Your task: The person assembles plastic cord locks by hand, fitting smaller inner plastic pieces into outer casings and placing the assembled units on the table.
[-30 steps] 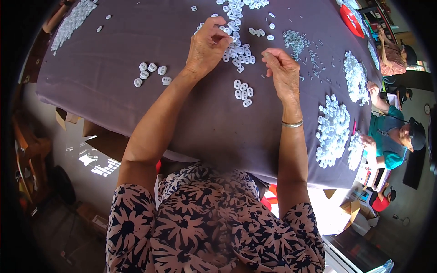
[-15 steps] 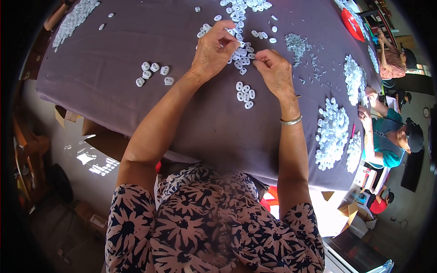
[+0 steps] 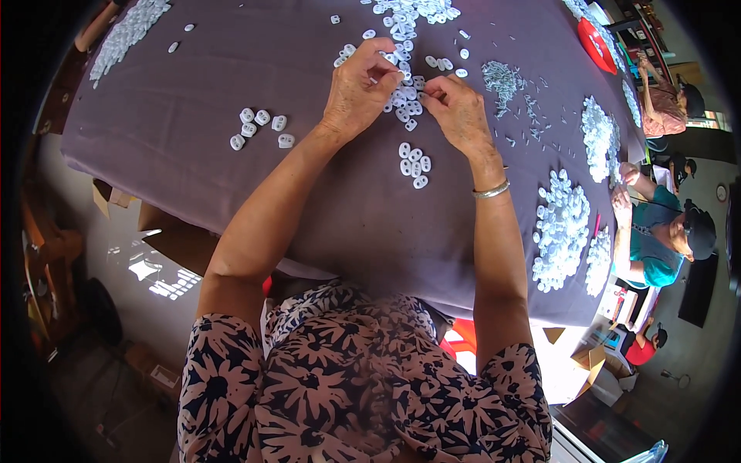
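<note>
Small white oval plastic pieces with two holes lie in a loose pile (image 3: 404,104) at the top middle of the table, running up to a larger heap (image 3: 417,9). My left hand (image 3: 357,89) is over the pile's left side, thumb and forefinger pinched on a small white piece, mostly hidden by the fingers. At the pile's right edge, my right hand (image 3: 459,114) has its fingers curled together; what its fingertips hold, if anything, is too small to make out. A small cluster of the same pieces (image 3: 415,164) lies nearer me, and another group (image 3: 262,118) is off to the left.
Small metal screws or pins (image 3: 503,83) are scattered right of my right hand. Farther right are heaps of white pieces (image 3: 562,231) and a red bowl (image 3: 596,45). A co-worker in teal (image 3: 660,239) handles pieces at the right edge. Another heap (image 3: 131,35) lies far left.
My right hand has shifted slightly left and up, its fingertips closer to the pile. My left hand keeps its pinch in nearly the same place.
</note>
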A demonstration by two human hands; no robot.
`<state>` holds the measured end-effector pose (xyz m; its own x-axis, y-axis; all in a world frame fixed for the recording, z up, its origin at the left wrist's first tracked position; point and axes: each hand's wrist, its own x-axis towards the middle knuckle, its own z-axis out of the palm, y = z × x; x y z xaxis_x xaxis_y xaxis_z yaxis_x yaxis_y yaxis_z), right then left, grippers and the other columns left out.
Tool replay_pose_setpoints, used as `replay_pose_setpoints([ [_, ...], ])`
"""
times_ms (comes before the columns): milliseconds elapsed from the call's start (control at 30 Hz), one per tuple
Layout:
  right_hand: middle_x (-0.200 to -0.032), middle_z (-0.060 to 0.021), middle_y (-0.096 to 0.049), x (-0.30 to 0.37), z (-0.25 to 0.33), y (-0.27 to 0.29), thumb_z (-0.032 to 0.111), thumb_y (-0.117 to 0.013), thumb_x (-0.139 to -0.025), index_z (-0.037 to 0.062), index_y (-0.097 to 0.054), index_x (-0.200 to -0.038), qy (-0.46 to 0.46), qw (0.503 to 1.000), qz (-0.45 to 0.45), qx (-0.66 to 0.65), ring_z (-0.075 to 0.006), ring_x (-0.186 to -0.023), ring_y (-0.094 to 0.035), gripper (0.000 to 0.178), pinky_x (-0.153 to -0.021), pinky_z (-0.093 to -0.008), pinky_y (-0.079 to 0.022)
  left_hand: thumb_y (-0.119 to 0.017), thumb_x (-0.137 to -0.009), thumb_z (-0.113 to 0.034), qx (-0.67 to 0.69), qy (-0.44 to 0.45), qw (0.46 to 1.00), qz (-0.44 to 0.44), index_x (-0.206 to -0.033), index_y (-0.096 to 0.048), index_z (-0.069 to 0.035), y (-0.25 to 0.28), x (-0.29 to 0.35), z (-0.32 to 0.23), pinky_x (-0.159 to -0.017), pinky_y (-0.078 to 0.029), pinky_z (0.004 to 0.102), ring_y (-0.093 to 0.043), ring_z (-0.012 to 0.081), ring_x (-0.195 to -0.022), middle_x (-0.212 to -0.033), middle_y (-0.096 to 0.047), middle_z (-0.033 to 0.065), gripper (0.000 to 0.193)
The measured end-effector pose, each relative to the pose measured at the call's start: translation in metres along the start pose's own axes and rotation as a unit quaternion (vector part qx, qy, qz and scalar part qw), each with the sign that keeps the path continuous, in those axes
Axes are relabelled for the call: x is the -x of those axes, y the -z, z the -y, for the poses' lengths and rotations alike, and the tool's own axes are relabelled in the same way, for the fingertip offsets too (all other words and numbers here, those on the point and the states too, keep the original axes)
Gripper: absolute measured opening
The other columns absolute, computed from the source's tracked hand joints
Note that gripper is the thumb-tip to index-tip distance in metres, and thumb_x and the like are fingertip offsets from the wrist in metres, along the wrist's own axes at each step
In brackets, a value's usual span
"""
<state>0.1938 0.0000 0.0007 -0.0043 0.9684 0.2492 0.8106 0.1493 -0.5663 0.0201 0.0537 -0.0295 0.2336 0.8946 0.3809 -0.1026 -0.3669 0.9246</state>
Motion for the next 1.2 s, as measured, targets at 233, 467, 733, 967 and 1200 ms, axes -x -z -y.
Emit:
replay_pose_setpoints([
  [233, -0.075, -0.0031, -0.056, 0.013, -0.001, -0.001, 0.004, -0.069, -0.076, 0.0018, -0.059, -0.084, -0.001, 0.998, -0.009, -0.055, -0.0115, -0.063, -0.057, 0.013, -0.061, -0.0255, -0.047, -0.064, -0.079, 0.0, -0.004, 0.018, 1.0, 0.006, -0.11, -0.054, -0.005, 0.0, 0.001, -0.001, -0.061, -0.049, 0.0234, -0.059, 0.0079, -0.067, -0.077, -0.065, 0.003, 0.033],
  [467, -0.075, -0.0015, -0.055, 0.017, -0.004, 0.003, 0.0, -0.066, -0.077, 0.0014, -0.059, -0.085, 0.032, 0.999, -0.031, -0.002, -0.0088, -0.061, -0.056, 0.011, -0.058, -0.0244, -0.046, -0.063, -0.082, 0.002, -0.031, -0.003, 0.999, 0.011, -0.11, -0.054, -0.004, 0.0, 0.002, -0.003, -0.065, -0.046, 0.0192, -0.056, 0.0037, -0.072, -0.078, -0.063, -0.0008, 0.029],
  [733, -0.063, 0.0007, -0.057, 0.015, -0.018, -0.007, -0.001, -0.065, -0.076, 0.0034, -0.061, -0.083, -0.054, 0.977, -0.141, -0.147, -0.0022, -0.059, -0.053, 0.01, -0.057, -0.0193, -0.045, -0.064, -0.08, -0.001, -0.018, -0.016, 1.0, 0.008, -0.108, -0.054, -0.007, -0.003, 0.003, 0.0, -0.061, -0.048, 0.024, -0.059, 0.0082, -0.067, -0.077, -0.064, 0.003, 0.03],
  [967, -0.067, -0.0015, -0.059, 0.029, -0.018, -0.001, 0.0, -0.067, -0.076, 0.0022, -0.063, -0.086, -0.044, 0.986, -0.15, -0.063, -0.0059, -0.058, -0.055, 0.011, -0.056, -0.0226, -0.047, -0.064, -0.081, -0.003, -0.017, 0.005, 0.999, 0.051, -0.11, -0.053, -0.007, -0.008, 0.011, -0.007, -0.063, -0.048, 0.0242, -0.056, 0.0081, -0.067, -0.078, -0.061, 0.002, 0.031],
  [1200, -0.071, -0.0045, -0.06, 0.046, -0.023, 0.011, 0.002, -0.069, -0.077, 0.0014, -0.065, -0.087, 0.026, 0.985, -0.155, 0.072, -0.0123, -0.057, -0.057, 0.011, -0.056, -0.0247, -0.047, -0.063, -0.082, -0.004, -0.008, 0.024, 0.997, 0.067, -0.11, -0.053, -0.006, -0.012, 0.013, -0.007, -0.064, -0.048, 0.0235, -0.055, 0.0072, -0.067, -0.079, -0.061, 0.0016, 0.03],
])
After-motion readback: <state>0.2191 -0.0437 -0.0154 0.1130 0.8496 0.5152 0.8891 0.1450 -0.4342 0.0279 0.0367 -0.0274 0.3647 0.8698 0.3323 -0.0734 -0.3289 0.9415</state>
